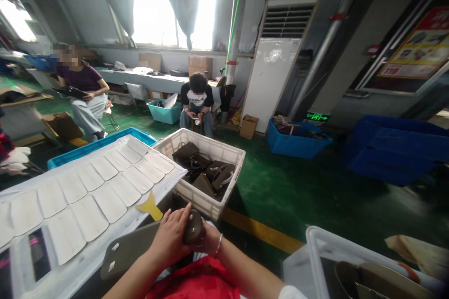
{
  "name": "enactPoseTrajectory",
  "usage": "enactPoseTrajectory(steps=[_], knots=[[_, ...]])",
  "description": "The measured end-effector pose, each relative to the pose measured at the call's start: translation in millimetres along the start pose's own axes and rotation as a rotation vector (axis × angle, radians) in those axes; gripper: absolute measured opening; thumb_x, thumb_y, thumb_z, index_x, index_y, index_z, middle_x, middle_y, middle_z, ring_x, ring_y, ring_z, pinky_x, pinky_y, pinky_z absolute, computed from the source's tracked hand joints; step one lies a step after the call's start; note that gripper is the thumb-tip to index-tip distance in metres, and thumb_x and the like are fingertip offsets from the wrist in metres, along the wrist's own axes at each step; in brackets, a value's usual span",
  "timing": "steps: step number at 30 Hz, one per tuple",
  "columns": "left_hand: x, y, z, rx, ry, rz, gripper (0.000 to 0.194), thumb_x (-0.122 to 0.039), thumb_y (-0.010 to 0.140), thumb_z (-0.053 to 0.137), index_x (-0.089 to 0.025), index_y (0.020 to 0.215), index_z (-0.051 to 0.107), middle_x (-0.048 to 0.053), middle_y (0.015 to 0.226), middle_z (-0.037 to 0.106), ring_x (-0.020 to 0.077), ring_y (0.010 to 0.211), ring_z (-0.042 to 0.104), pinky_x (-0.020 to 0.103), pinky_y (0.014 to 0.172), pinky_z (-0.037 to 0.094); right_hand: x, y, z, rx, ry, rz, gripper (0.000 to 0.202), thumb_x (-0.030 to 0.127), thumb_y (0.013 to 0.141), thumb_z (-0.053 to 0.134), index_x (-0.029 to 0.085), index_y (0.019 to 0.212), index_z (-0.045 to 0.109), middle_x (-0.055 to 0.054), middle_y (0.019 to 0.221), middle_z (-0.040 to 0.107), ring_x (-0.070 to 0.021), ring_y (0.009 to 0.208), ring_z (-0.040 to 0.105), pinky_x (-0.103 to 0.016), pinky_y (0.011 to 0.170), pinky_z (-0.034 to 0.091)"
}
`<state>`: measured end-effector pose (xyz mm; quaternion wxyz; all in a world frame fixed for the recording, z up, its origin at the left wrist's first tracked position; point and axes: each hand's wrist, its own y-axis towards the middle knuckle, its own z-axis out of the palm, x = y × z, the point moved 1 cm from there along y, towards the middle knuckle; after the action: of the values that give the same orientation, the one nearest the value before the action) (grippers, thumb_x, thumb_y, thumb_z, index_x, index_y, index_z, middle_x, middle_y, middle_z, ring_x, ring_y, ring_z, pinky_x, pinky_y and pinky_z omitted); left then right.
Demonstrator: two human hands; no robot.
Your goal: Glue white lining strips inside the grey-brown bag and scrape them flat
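A dark olive bag piece [193, 228] is between my two hands, close in front of my body. My left hand [173, 230] lies over it from the left, fingers stretched across and pressing on its rounded end. From the right, my right hand [211, 237] grips the same end, its fingers mostly hidden behind the piece. Below my left forearm lies a flat olive panel [129, 247] with small white patches; I cannot tell whether it joins the held piece. A yellow scraper-like tool [151, 206] rests at the table edge by my left hand.
Rows of pale rounded panels [89, 215] cover the table [115, 233] on the left. Beyond my hands stands a white crate [210, 198] of dark bags. Another white crate [312, 252] is at right. Two people sit farther back; blue bins [298, 142] line the floor.
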<state>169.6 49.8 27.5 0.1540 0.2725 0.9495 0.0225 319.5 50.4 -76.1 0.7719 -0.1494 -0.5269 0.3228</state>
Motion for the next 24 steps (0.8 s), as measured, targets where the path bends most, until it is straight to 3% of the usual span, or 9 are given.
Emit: enactPoseTrajectory(steps=[3, 5, 8, 11, 15, 20, 24], knots=[[2, -3, -12.3, -0.08, -0.071, 0.055, 0.096, -0.036, 0.062, 0.066, -0.017, 0.142, 0.017, 0.016, 0.123, 0.053, 0.0303, 0.114, 0.049, 0.049, 0.102, 0.03, 3, -10, -20, 0.055, 0.209, 0.02, 0.036, 0.052, 0.079, 0.044, 0.018, 0.08, 0.054, -0.002, 0.072, 0.057, -0.0146, 0.064, 0.06, -0.026, 0.056, 0.046], [4, -3, -17.4, -0.089, -0.086, 0.076, 0.098, -0.033, 0.062, 0.066, -0.018, 0.143, 0.013, 0.015, 0.12, 0.054, 0.0311, 0.111, 0.05, 0.05, 0.1, 0.032, 2, -15, -28, 0.114, 0.274, 0.008, 0.028, 0.036, 0.067, 0.062, 0.017, 0.086, 0.057, -0.002, 0.075, 0.059, -0.0149, 0.067, 0.061, -0.025, 0.06, 0.047], [4, 0, -20.8, -0.071, -0.096, 0.077, 0.1, -0.027, 0.061, 0.065, -0.02, 0.144, 0.009, 0.014, 0.117, 0.055, 0.0322, 0.107, 0.052, 0.052, 0.096, 0.037, -3, -14, -30, 0.228, 0.203, -0.027, 0.05, 0.016, 0.052, 0.072, 0.018, 0.1, 0.06, -0.004, 0.083, 0.063, -0.0189, 0.075, 0.063, -0.03, 0.067, 0.048], [5, 3, -22.2, -0.045, -0.112, 0.07, 0.102, -0.023, 0.06, 0.065, -0.022, 0.144, 0.006, 0.013, 0.115, 0.055, 0.0326, 0.105, 0.053, 0.052, 0.093, 0.04, -9, -1, -25, 0.373, 0.078, -0.049, 0.04, 0.019, 0.055, 0.075, 0.02, 0.094, 0.066, -0.003, 0.085, 0.065, -0.0209, 0.077, 0.064, -0.035, 0.073, 0.048], [8, 4, -23.4, -0.009, -0.113, 0.056, 0.102, -0.026, 0.06, 0.068, -0.023, 0.143, 0.01, 0.014, 0.12, 0.053, 0.0335, 0.107, 0.052, 0.052, 0.092, 0.042, -9, 26, -28, 0.454, 0.089, -0.024, 0.023, 0.022, 0.058, 0.074, 0.019, 0.08, 0.069, -0.003, 0.078, 0.066, -0.0211, 0.077, 0.064, -0.036, 0.076, 0.047], [9, 7, -27.5, 0.021, -0.111, 0.006, 0.097, -0.028, 0.062, 0.068, -0.022, 0.143, 0.015, 0.013, 0.122, 0.054, 0.0309, 0.109, 0.053, 0.045, 0.091, 0.047, -7, 50, -43, 0.553, 0.133, 0.068, 0.037, 0.021, 0.046, 0.081, 0.009, 0.078, 0.067, -0.006, 0.077, 0.066, -0.0183, 0.072, 0.063, -0.034, 0.077, 0.048], [17, 14, -37.2, 0.021, -0.159, -0.11, 0.096, -0.033, 0.064, 0.065, -0.021, 0.144, 0.013, 0.01, 0.119, 0.058, 0.0277, 0.105, 0.058, 0.04, 0.086, 0.052, -8, 52, -41, 0.592, 0.129, 0.09, 0.044, 0.026, 0.038, 0.085, 0.009, 0.075, 0.067, -0.003, 0.07, 0.065, -0.0161, 0.068, 0.062, -0.03, 0.072, 0.048]])
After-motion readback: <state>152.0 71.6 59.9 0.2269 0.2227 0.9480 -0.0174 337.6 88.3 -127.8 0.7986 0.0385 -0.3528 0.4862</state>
